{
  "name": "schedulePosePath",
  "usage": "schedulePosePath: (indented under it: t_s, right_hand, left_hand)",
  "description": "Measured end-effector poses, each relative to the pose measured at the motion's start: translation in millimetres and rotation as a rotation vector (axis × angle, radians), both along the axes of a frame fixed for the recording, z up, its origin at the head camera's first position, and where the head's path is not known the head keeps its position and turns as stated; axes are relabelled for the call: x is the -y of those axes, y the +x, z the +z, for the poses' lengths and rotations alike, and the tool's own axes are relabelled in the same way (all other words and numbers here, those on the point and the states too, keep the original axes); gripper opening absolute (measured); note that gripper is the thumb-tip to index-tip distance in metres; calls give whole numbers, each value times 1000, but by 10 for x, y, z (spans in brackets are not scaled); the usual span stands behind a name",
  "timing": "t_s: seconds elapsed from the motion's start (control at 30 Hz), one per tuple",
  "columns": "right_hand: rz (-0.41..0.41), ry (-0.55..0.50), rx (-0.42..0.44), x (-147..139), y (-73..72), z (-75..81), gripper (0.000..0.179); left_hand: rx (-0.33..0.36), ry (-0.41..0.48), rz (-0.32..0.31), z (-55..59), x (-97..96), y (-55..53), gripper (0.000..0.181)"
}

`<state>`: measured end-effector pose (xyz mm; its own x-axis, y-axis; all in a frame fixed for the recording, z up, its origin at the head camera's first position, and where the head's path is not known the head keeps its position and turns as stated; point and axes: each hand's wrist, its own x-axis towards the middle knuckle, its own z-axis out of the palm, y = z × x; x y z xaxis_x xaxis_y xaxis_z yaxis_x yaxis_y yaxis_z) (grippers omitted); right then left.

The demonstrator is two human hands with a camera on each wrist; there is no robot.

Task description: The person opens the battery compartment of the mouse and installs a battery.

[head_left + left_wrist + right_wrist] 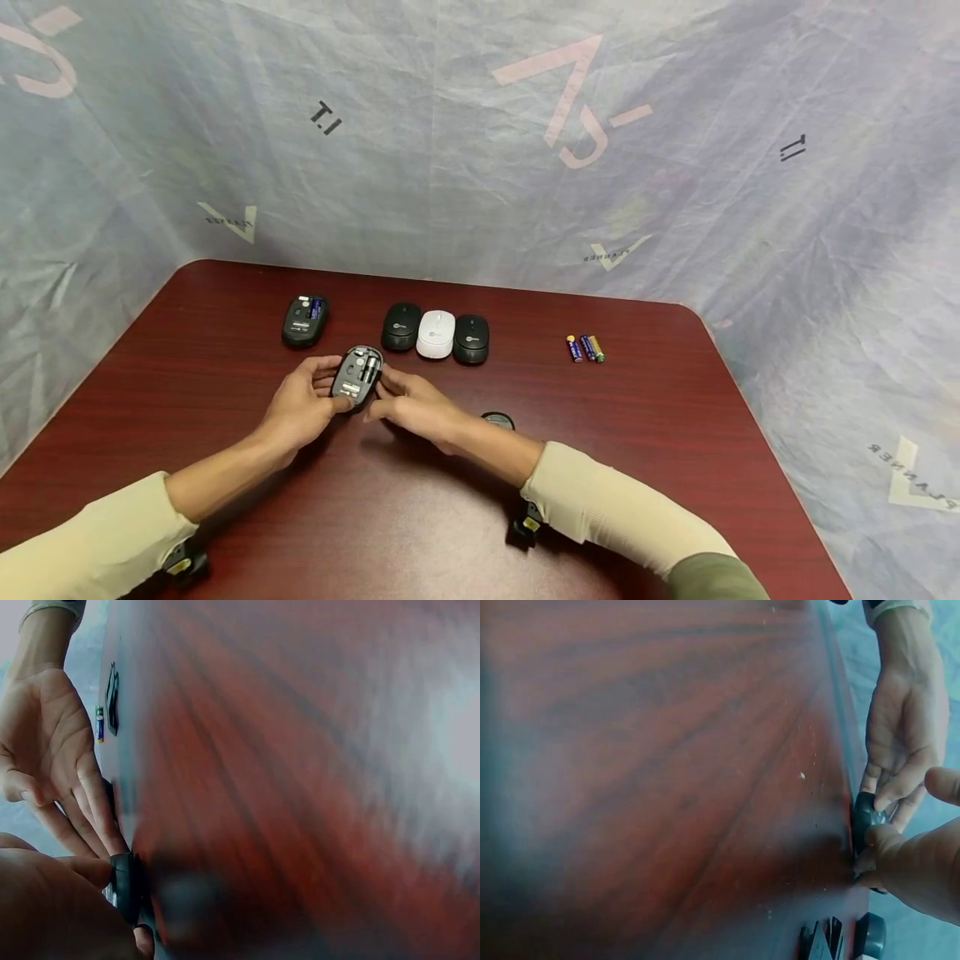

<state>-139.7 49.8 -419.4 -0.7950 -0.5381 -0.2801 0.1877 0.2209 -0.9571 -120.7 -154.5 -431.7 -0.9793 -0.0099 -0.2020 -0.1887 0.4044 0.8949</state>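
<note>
A black computer mouse [347,390] is turned underside up over the table, its battery compartment uncovered with a silvery battery [370,368] showing inside. My left hand [302,402] grips it from the left, thumb on the near end of its underside and fingers along the side. Fingertips of my right hand [417,406] touch the mouse's right edge; in the left wrist view those fingers reach out nearly straight, the thumb standing apart. Beside the right forearm lies a dark oval piece with a greyish face [498,419], partly hidden by the arm.
At the back left a second black mouse [298,335] lies underside up, a blue battery [315,309] in it. A black mouse [401,325], a white mouse [436,335] and another black mouse [471,339] stand side by side. Loose batteries [574,349] lie on the right.
</note>
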Motion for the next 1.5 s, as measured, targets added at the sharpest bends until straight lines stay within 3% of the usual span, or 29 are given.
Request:
schedulePosePath:
  t_s: [0.33,0.57,0.87,1.1,1.5]
  right_hand:
    - [-1,20,-21,215,-182,-37,106]
    - [-20,15,-30,337,-313,-49,107]
    - [-106,-66,-26,514,-499,-89,111]
    - [-148,-120,-2,669,-586,-110,114]
    - [-157,-179,0,868,-681,-125,109]
  left_hand:
    - [-35,-54,15,-53,139,-188,75]
    - [-69,-73,78,-76,171,-345,73]
    - [-160,-189,146,-98,185,-513,68]
    - [-222,-251,196,-100,204,-575,62]
    - [-228,-277,216,-111,291,-645,63]
